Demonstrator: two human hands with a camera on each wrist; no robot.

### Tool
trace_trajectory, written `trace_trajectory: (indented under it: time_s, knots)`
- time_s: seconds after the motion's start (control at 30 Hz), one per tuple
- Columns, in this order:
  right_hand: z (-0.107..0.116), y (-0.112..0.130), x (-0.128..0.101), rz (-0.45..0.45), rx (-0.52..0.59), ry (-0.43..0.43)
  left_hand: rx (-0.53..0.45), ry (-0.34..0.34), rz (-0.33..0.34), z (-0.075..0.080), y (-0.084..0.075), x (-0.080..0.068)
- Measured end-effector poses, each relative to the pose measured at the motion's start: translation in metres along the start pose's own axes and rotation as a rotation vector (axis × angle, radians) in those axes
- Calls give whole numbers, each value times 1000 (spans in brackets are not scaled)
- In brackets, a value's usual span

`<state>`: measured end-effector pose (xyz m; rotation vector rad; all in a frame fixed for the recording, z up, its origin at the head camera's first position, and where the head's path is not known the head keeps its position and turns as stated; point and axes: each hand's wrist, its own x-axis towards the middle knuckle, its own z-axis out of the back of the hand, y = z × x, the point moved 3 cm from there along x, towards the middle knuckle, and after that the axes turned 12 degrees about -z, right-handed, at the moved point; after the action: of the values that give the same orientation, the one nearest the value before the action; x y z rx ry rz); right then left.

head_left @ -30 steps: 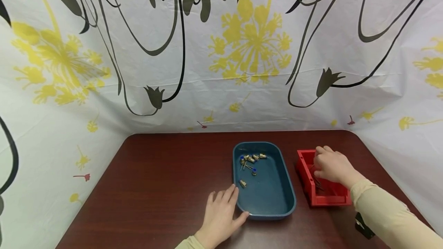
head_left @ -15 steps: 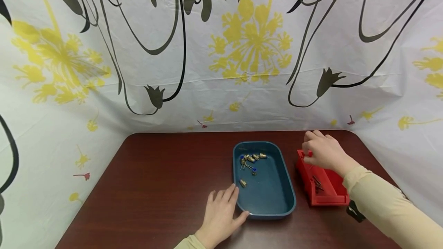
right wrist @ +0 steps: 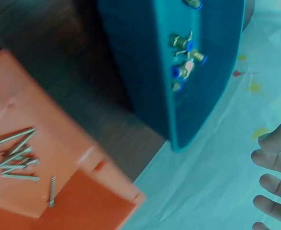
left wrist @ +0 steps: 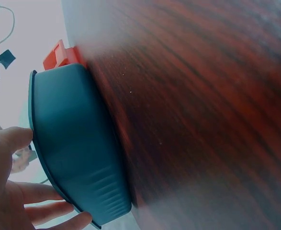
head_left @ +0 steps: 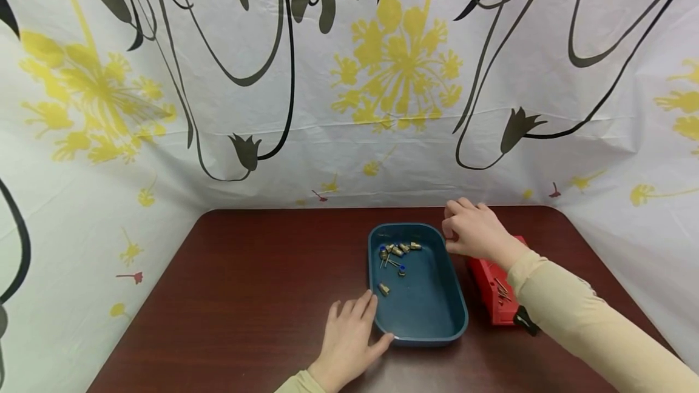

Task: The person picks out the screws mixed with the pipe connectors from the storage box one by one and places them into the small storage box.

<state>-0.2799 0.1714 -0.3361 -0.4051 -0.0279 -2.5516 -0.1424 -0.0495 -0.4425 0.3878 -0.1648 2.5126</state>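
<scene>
Blue tray [head_left: 431,314]: brass fittings and screws inside | red bin [head_left: 491,296]: screws remain | right hand [head_left: 474,232]: fingers curled above tray's far corner, contents indiscernible | left hand [head_left: 349,341]: flat, steadying tray.

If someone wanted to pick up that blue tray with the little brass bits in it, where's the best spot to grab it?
Probably by the two long sides of the blue tray, one hand each, from left and right. Its rim curls outward, giving fingers a lip to hook under. The left hand already rests at the near left corner. Lifting level should keep the brass fittings from sliding.
</scene>
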Motion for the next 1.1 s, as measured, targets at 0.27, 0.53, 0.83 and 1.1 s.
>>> trace_trajectory:
  time_s: [0.27,0.53,0.83,1.1]
  knots:
    - [-6,32,23,44,-13,29,-6,6,5,-1,1,0]
    - [-23,59,39,61,-15,82,-19,25,15,-2,1,0]
    - [-48,80,49,56,-64,182,3,-15,0,0,1,-1]
    - [-66,89,53,33,-95,238,-10,26,3,-1,2,0]
